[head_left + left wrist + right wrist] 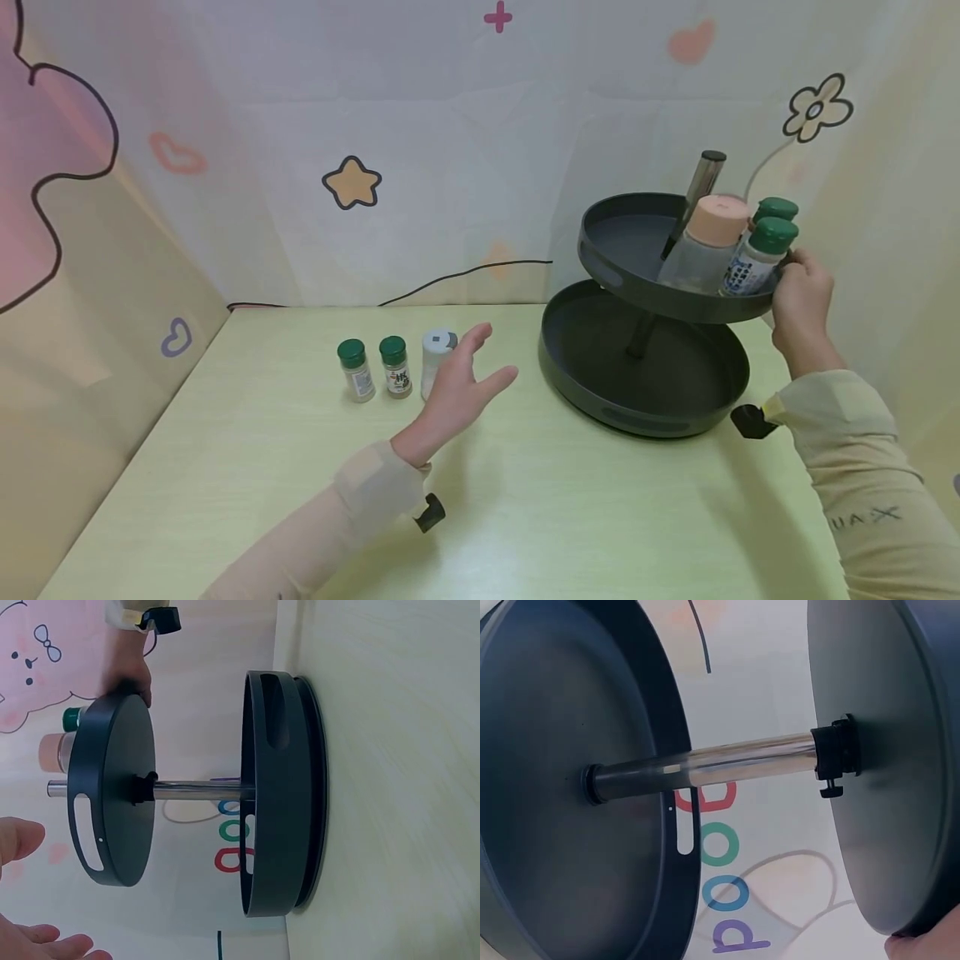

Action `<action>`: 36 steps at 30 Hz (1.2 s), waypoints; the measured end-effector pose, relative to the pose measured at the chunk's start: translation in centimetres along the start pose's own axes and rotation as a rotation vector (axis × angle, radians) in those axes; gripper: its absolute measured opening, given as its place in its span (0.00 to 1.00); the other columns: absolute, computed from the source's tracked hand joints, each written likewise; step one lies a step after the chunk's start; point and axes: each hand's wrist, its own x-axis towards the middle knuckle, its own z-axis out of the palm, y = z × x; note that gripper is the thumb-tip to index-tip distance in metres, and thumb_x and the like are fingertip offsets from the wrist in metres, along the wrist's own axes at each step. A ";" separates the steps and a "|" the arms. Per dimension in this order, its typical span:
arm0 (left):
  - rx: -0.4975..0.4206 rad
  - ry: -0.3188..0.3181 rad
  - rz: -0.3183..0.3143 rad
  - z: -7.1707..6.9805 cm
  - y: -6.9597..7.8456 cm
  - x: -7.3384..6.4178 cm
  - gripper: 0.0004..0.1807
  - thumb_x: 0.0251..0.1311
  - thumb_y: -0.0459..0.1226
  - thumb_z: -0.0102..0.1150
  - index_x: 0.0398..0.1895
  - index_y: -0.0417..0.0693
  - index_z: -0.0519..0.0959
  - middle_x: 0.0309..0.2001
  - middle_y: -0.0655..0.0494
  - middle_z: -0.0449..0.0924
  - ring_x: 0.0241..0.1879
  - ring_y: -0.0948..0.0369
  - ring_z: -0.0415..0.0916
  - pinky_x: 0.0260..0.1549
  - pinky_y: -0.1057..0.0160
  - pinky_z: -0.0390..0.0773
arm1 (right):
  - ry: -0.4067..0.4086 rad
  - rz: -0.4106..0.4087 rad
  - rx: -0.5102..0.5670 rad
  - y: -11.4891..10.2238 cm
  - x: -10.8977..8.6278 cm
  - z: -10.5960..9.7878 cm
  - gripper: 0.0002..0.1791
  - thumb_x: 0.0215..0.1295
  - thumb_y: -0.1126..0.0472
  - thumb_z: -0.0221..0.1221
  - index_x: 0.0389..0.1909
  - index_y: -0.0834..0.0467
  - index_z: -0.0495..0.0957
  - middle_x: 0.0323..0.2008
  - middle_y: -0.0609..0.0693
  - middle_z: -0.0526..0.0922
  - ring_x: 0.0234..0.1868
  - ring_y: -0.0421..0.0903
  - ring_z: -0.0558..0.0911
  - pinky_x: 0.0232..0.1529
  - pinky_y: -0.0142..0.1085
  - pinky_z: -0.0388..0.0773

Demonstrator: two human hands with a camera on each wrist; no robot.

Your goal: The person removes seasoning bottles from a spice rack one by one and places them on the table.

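Note:
A dark two-tier round spice rack stands on the right of the table. My right hand (806, 308) grips the right rim of its upper tray (626, 279), beside the bottles there. That tray bears a pink-capped clear jar (693, 254) and two green-capped shakers, the nearer one (750, 262) with a blue-and-white label. The rack's metal pole (705, 179) rises among them. Only bare floor shows in the lower tray (641, 408). My left hand (457, 387) is open in the air, thumb and fingers apart, partly covering a grey-capped shaker (437, 346) in the head view.
Left of the grey-capped shaker stand two more green-capped shakers, one (356, 371) outermost and another (395, 367) between. A black clamp with a small screw (832, 761) sits on the pole under the upper tray. A printed cloth (450, 150) hangs behind the pale table (570, 517).

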 end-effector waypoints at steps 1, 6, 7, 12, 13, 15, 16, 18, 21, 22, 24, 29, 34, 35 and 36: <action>-0.003 -0.001 0.000 0.1 0.1 0.1 0.36 0.55 0.44 0.56 0.65 0.46 0.54 0.65 0.54 0.57 0.65 0.57 0.53 0.61 0.54 0.57 | -0.001 0.000 -0.005 0.0 -0.1 0.0 0.15 0.65 0.64 0.29 0.22 0.53 0.61 0.29 0.44 0.58 0.33 0.38 0.57 0.39 0.34 0.53; -0.018 -0.002 0.007 0.7 0.4 0.7 0.36 0.55 0.44 0.56 0.65 0.48 0.54 0.65 0.56 0.57 0.65 0.60 0.53 0.61 0.56 0.57 | 0.009 -0.015 -0.036 0.2 -0.5 0.0 0.14 0.65 0.64 0.29 0.25 0.54 0.63 0.31 0.43 0.60 0.35 0.37 0.58 0.38 0.32 0.54; -0.020 -0.002 0.014 0.9 0.5 0.9 0.35 0.55 0.45 0.56 0.65 0.49 0.54 0.65 0.56 0.57 0.65 0.59 0.53 0.61 0.56 0.57 | 0.011 -0.016 -0.049 0.2 -0.6 0.0 0.14 0.65 0.64 0.29 0.27 0.53 0.63 0.32 0.43 0.61 0.37 0.37 0.59 0.39 0.31 0.55; -0.043 -0.012 0.033 1.6 1.4 1.6 0.35 0.55 0.45 0.55 0.65 0.49 0.55 0.65 0.56 0.58 0.65 0.60 0.53 0.61 0.56 0.58 | 0.018 -0.025 -0.113 0.4 -1.0 0.0 0.16 0.65 0.61 0.29 0.36 0.46 0.67 0.40 0.43 0.66 0.43 0.38 0.63 0.40 0.28 0.61; -0.048 -0.015 0.035 1.8 1.6 1.7 0.35 0.55 0.45 0.55 0.65 0.49 0.55 0.65 0.57 0.58 0.65 0.60 0.53 0.61 0.56 0.58 | 0.022 -0.028 -0.121 0.4 -1.1 0.0 0.17 0.65 0.61 0.29 0.36 0.45 0.67 0.40 0.43 0.66 0.43 0.38 0.63 0.39 0.28 0.61; -0.053 -0.019 0.040 2.1 2.0 2.0 0.35 0.55 0.45 0.55 0.64 0.49 0.55 0.65 0.58 0.58 0.65 0.61 0.53 0.61 0.56 0.59 | 0.031 -0.040 -0.132 0.5 -1.2 0.1 0.17 0.65 0.61 0.29 0.35 0.44 0.67 0.38 0.43 0.66 0.41 0.38 0.63 0.37 0.29 0.61; -0.055 -0.020 0.042 2.2 2.2 2.1 0.35 0.55 0.45 0.55 0.64 0.49 0.55 0.65 0.58 0.58 0.65 0.61 0.53 0.60 0.56 0.59 | 0.041 -0.047 -0.139 0.6 -1.3 0.1 0.16 0.64 0.62 0.30 0.31 0.44 0.66 0.35 0.42 0.65 0.39 0.38 0.62 0.35 0.30 0.60; -0.055 -0.022 0.049 2.5 2.7 2.5 0.34 0.55 0.45 0.55 0.64 0.49 0.55 0.64 0.58 0.58 0.65 0.61 0.54 0.60 0.56 0.59 | 0.057 -0.061 -0.154 0.6 -1.5 0.2 0.15 0.64 0.62 0.30 0.27 0.45 0.64 0.31 0.42 0.63 0.35 0.38 0.61 0.33 0.31 0.58; -0.054 -0.022 0.065 3.0 3.4 3.0 0.34 0.55 0.45 0.55 0.64 0.49 0.55 0.64 0.57 0.59 0.64 0.61 0.55 0.60 0.56 0.60 | 0.079 -0.075 -0.173 0.6 -1.8 0.3 0.14 0.63 0.62 0.31 0.24 0.47 0.61 0.29 0.44 0.60 0.33 0.39 0.59 0.31 0.32 0.56; -0.053 -0.022 0.067 3.1 3.6 3.2 0.34 0.55 0.45 0.55 0.64 0.49 0.55 0.64 0.57 0.59 0.64 0.61 0.55 0.60 0.56 0.60 | 0.088 -0.079 -0.178 0.6 -1.9 0.4 0.13 0.63 0.62 0.31 0.23 0.47 0.61 0.29 0.45 0.60 0.33 0.40 0.59 0.31 0.32 0.55; -0.053 -0.020 0.070 3.4 4.0 3.6 0.34 0.55 0.45 0.55 0.64 0.48 0.56 0.64 0.57 0.60 0.64 0.61 0.55 0.60 0.57 0.60 | 0.100 -0.079 -0.182 0.6 -2.1 0.5 0.13 0.62 0.62 0.31 0.23 0.47 0.60 0.29 0.46 0.60 0.34 0.41 0.59 0.31 0.32 0.55; -0.073 -0.029 0.070 4.2 4.8 4.3 0.36 0.55 0.46 0.55 0.65 0.49 0.54 0.64 0.58 0.60 0.64 0.62 0.55 0.60 0.58 0.60 | 0.128 -0.058 -0.199 0.6 -2.4 0.8 0.13 0.63 0.61 0.32 0.25 0.45 0.63 0.35 0.46 0.66 0.40 0.42 0.61 0.35 0.30 0.57; -0.062 -0.033 0.093 4.8 5.4 5.0 0.35 0.55 0.45 0.55 0.65 0.48 0.55 0.63 0.57 0.60 0.64 0.61 0.56 0.60 0.60 0.60 | 0.121 -0.029 -0.234 0.4 -2.8 1.0 0.16 0.64 0.59 0.32 0.42 0.48 0.69 0.50 0.49 0.69 0.49 0.41 0.64 0.45 0.30 0.60; -0.057 -0.032 0.098 5.0 5.5 5.1 0.35 0.55 0.44 0.55 0.65 0.47 0.55 0.63 0.57 0.60 0.64 0.61 0.56 0.60 0.60 0.60 | 0.109 -0.026 -0.239 0.3 -2.9 1.0 0.19 0.64 0.59 0.31 0.48 0.49 0.68 0.53 0.49 0.68 0.52 0.41 0.64 0.48 0.31 0.61; -0.053 -0.030 0.100 5.1 5.7 5.2 0.34 0.56 0.44 0.55 0.65 0.47 0.55 0.63 0.56 0.61 0.63 0.61 0.56 0.59 0.60 0.61 | 0.102 -0.027 -0.241 0.3 -3.0 1.1 0.21 0.64 0.59 0.31 0.52 0.51 0.67 0.56 0.50 0.67 0.54 0.42 0.63 0.52 0.32 0.62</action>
